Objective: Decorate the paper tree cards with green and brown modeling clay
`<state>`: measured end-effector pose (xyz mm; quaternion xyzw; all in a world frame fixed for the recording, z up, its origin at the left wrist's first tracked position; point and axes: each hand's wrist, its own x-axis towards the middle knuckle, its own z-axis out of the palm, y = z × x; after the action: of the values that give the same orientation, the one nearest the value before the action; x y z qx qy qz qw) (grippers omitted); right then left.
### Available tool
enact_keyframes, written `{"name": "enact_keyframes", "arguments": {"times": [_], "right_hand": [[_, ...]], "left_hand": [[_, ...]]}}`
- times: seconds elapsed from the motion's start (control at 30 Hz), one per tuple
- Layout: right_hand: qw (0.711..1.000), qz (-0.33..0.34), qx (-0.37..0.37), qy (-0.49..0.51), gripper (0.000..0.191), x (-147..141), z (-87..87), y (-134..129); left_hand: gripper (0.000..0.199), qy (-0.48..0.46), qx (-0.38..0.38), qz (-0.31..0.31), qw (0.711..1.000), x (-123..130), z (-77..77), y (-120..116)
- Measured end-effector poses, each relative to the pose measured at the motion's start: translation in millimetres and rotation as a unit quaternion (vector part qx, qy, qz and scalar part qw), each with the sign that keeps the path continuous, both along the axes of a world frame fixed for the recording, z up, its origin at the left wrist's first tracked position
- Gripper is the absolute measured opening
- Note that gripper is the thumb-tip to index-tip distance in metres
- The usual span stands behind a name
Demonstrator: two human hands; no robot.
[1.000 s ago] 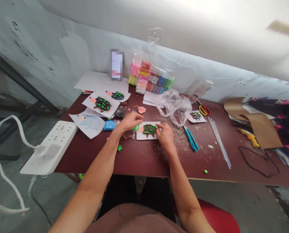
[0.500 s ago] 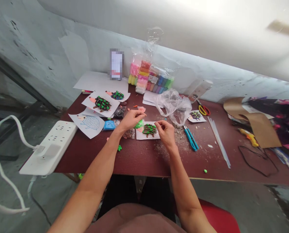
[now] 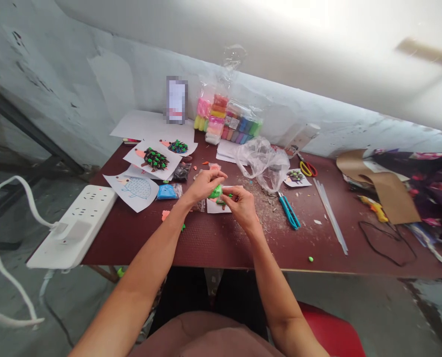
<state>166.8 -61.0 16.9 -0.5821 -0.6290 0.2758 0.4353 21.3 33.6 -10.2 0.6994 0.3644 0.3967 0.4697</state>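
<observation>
Far left, a white power strip sits on the maroon table. Behind, the upright card is pixelated and unreadable, and the clay packets show no legible label. Your left hand curls, grasping a lump of bright green clay above a paper sheet. Your right hand pinches a small green bit just beside it. Further right lie teal-handled scissors.

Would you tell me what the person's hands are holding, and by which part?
The left hand holds a green clay lump at its left side; what the right hand pinches is unclear.
</observation>
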Motion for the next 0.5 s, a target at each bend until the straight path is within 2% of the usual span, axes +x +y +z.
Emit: {"name": "enact_keyframes", "arguments": {"times": [0.17, 0.33, 0.5], "right_hand": [[1.000, -0.002, 0.023, -0.016, 0.016, 1, 0.1, -1], [0.996, 0.010, 0.044, -0.072, 0.013, 1, 4.4, -5], [0.991, 0.013, 0.060, -0.120, 0.018, -4, 6.8, -10]], "left_hand": [[0.028, -0.005, 0.010, 0.014, 1.000, 4, -0.5, -2], [0.028, 0.016, 0.009, -0.011, 1.000, 3, 3.5, -6], [0.028, 0.031, 0.000, -0.025, 0.999, 4, 6.9, -10]]}}
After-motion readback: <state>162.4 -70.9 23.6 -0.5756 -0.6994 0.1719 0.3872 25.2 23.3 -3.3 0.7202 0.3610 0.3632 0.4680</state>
